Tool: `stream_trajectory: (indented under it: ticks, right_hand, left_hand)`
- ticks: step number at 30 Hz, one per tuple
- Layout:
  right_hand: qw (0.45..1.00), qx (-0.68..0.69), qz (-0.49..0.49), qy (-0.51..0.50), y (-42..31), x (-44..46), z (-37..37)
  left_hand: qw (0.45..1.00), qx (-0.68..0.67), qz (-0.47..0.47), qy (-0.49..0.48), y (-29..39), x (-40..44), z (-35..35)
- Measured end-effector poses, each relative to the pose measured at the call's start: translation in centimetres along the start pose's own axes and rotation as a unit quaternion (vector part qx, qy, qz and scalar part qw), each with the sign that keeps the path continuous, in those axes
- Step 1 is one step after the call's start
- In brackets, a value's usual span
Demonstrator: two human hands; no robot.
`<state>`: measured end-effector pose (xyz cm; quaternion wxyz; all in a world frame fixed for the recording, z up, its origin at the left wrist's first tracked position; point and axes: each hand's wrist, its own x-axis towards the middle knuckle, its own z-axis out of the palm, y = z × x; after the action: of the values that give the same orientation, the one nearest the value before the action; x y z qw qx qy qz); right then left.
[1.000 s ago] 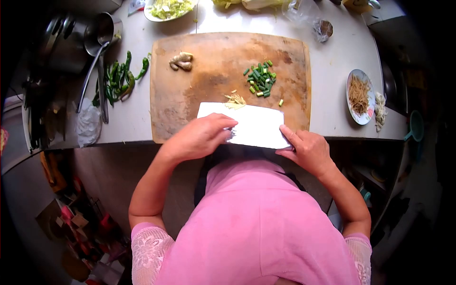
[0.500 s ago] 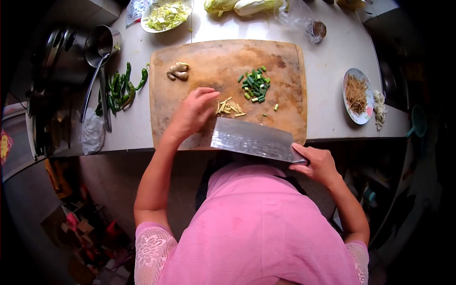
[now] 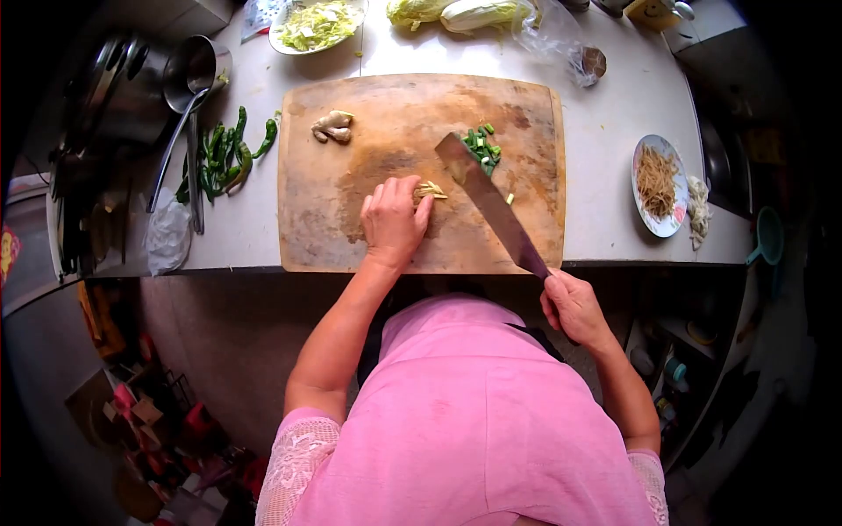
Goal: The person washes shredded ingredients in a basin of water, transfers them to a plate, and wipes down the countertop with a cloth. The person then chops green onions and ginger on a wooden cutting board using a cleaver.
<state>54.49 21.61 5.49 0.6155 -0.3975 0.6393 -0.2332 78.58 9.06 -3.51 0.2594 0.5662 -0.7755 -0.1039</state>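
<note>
My left hand rests on the wooden cutting board, its fingers curled together around a small pile of pale ginger strips. The hand covers part of that pile. In my right hand is the handle of a cleaver. Its dark blade slants up and left over the board, to the right of the strips. The blade's far end partly hides chopped green scallions. A knob of ginger lies at the board's upper left.
Green peppers, a ladle and a crumpled plastic bag lie left of the board. Behind it are a bowl of shredded cabbage and whole cabbages. A plate of brownish shreds stands at the right.
My left hand has moved right and down onto the ginger strips. My right hand has swung the cleaver from near the board's front edge to above the board, blade turned more upright.
</note>
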Motion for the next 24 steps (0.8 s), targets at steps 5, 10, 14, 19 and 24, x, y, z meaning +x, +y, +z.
stream_trajectory:
  ticks: [5, 10, 14, 19, 24]
  right_hand:
    - [0.998, -0.059, -0.018, -0.018, -2.4, 0.5, 1.5]
    - [0.99, -0.133, 0.02, -0.03, -2.2, 2.6, 2.6]
    - [0.989, -0.144, 0.016, -0.027, -3.0, 1.9, 2.7]
    - [0.984, -0.176, 0.002, -0.039, -3.3, 1.7, 3.4]
    - [0.979, -0.201, -0.01, -0.04, -3.7, 1.5, 3.6]
  left_hand:
    - [0.985, -0.126, -0.066, 0.094, -0.3, -1.5, -1.1]
    - [0.991, -0.116, -0.048, 0.047, -1.0, -2.8, -1.2]
    - [0.988, -0.141, -0.054, 0.042, -1.6, -3.2, -1.1]
    - [0.979, -0.18, -0.081, 0.051, -2.2, -3.5, -1.0]
    - [0.973, -0.206, -0.099, 0.035, -2.2, -3.4, -1.9]
